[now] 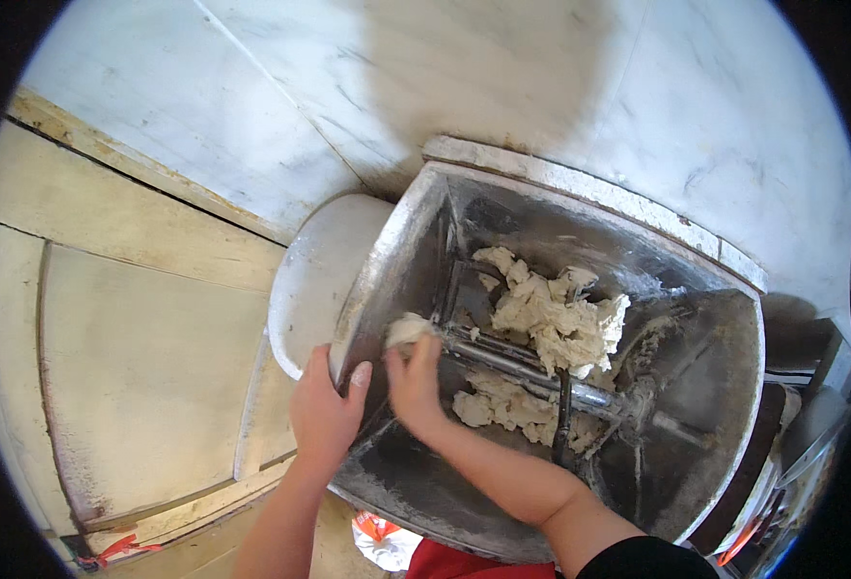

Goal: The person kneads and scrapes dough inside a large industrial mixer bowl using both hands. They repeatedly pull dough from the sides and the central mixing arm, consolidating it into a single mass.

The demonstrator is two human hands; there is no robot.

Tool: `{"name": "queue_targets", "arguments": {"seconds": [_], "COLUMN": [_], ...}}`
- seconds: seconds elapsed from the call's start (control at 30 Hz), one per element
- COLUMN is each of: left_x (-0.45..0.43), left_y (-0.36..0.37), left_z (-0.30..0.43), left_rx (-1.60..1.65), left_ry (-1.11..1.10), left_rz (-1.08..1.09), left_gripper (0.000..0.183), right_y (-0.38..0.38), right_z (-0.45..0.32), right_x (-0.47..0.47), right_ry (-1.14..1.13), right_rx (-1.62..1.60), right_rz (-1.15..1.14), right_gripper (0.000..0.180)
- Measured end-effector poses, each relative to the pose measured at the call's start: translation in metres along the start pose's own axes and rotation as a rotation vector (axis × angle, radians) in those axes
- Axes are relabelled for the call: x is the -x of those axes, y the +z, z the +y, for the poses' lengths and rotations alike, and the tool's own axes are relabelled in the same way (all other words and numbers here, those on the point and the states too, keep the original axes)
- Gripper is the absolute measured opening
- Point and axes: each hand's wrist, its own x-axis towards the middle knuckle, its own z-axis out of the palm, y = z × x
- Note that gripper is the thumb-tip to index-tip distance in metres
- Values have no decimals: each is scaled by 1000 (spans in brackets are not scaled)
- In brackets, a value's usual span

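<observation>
My left hand (327,409) grips the left rim of a metal dough mixer's trough (378,271), thumb inside and fingers over the outer face. Inside the trough, my right hand (416,376) holds a pale lump of dough (408,329) against or close to the left wall; its blur hides the exact contact. A ragged mass of dough (559,311) hangs over the mixer shaft (512,362). More dough (508,409) lies below the shaft on the near side. A dark mixing arm (563,416) rises from the shaft. Floury residue coats the walls.
A white rounded cover (331,268) adjoins the trough's left side. Beyond stands a cream panelled door or cabinet (154,383). Marble-patterned wall panels (266,130) rise behind. A white bag with orange print (385,543) sits below the near edge. Partly visible items crowd the right side.
</observation>
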Motion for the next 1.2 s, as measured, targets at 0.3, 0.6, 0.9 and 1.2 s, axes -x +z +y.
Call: {"name": "queue_targets", "arguments": {"seconds": [0.3,0.6,0.9,1.2], "left_x": [0,-2,0,-1], "left_y": [0,1,1,-3], "left_z": [8,7,2,4], "left_rx": [-14,16,2,41], "left_ry": [-24,43,24,29], "left_rz": [-14,25,20,11], "left_gripper": [46,43,42,32], "right_y": [9,3,-39,-18], "right_z": [71,135,59,41], "right_x": [2,-32,-116,8], "right_ry": [-21,450,230,202], "right_rx": [-113,-47,141,-21], "right_rz": [39,-119,-41,-243], "right_gripper": [32,37,33,27]}}
